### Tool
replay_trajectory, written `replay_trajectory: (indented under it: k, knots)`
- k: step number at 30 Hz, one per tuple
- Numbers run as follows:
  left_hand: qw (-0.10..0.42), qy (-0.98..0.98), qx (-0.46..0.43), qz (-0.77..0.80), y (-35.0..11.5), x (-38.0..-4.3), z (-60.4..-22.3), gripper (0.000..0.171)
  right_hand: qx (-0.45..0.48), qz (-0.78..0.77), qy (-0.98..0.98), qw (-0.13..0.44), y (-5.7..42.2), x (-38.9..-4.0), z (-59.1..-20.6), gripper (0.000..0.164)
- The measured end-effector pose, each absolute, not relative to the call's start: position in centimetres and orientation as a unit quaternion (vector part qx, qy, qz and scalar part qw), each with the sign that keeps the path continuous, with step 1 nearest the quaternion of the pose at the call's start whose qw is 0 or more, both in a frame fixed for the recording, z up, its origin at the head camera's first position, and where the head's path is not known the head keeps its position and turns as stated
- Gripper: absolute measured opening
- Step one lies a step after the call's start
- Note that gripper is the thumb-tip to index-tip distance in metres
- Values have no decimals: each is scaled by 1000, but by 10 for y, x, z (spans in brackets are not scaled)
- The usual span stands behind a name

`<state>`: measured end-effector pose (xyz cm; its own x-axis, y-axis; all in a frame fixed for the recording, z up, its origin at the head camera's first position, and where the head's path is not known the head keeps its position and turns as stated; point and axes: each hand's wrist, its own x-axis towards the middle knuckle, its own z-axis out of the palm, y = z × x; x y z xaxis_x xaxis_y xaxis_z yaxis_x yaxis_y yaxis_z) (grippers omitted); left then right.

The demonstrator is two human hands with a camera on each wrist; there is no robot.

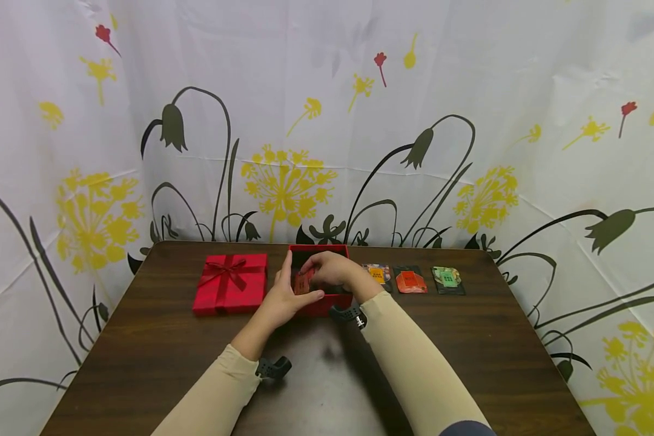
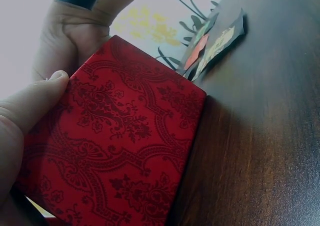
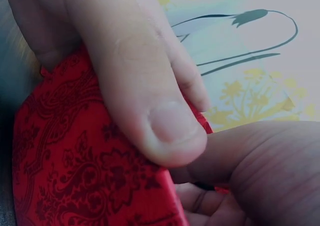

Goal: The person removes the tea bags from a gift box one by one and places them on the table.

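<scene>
A red open gift box (image 1: 329, 300) stands at the back middle of the table. My left hand (image 1: 280, 298) grips its front left corner, thumb over the front rim and fingers along the left side. Inside the box, my right hand (image 1: 332, 269) reaches in from the right and pinches a small reddish packet (image 1: 303, 282). Its fingertips are partly hidden. The left wrist view shows the patterned front wall of the box (image 2: 115, 131) with my left thumb (image 2: 40, 98) at its rim. In the right wrist view, my right hand (image 3: 265, 173) dips behind that wall.
A red lid with a ribbon bow (image 1: 231, 284) lies left of the box. Right of it lie three flat packets in a row: a yellow-labelled one (image 1: 378, 274), a red-labelled one (image 1: 410, 280) and a green-labelled one (image 1: 448, 280). A printed curtain (image 1: 327, 121) hangs behind the table.
</scene>
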<state>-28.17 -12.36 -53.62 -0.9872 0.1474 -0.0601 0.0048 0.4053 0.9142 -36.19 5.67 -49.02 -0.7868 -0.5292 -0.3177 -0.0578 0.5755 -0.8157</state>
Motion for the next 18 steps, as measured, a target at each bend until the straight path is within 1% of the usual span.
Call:
replay_trajectory:
  k: [2,7,13,15,18]
  knots:
    - [66,834,48,545,-124,-281,-537,131,-178,-438,838,271,58,-361,-491,32]
    - [69,831,53,549,-125,-282,-537,133,-180,-461,830,257,60,-359,-493,31]
    - [71,830,51,550,-126,-282,-538,135,-175,-479,832,217,62,-356,-494,30]
    - [74,832,50,548,-126,-282,-537,135,-168,-487,835,195,63,-355,-494,27]
    - [76,834,48,545,-126,-283,-537,133,-158,-506,833,157,64,-354,-494,16]
